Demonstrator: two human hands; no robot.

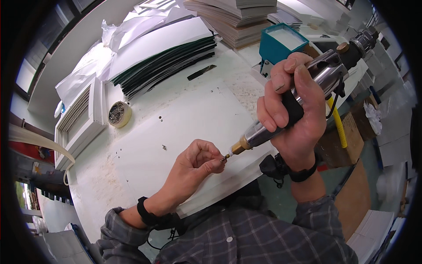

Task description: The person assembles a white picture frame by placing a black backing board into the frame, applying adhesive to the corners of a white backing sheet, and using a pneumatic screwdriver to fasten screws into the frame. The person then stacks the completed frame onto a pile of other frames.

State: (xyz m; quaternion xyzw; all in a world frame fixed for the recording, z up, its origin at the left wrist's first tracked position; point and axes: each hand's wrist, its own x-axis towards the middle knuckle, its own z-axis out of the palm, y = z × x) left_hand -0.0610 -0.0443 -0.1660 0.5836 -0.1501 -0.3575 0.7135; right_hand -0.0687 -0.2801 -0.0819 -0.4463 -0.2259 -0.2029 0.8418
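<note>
My right hand (299, 105) is wrapped round a silver and black power screwdriver (259, 133), tilted with its brass-coloured nose pointing down to the left. At the tip of that nose, my left hand (200, 158) pinches a small dark screw (224, 158) between thumb and forefinger. The bit and the screw appear to touch, though the fingers partly hide the screw. Beneath both hands lies a white sheet-like surface (211, 114) on the table. A few loose small metal pieces (164, 147) are scattered on it, left of my left hand.
A round tub of small metal parts (119, 114) stands at the left, beside stacked white frames (83, 123). Farther back are a pile of dark-edged sheets (167, 57), a flat dark strip (201, 72), a teal box (281, 44) and tall stacks of boards (237, 22). A yellow hose (338, 125) hangs at the right.
</note>
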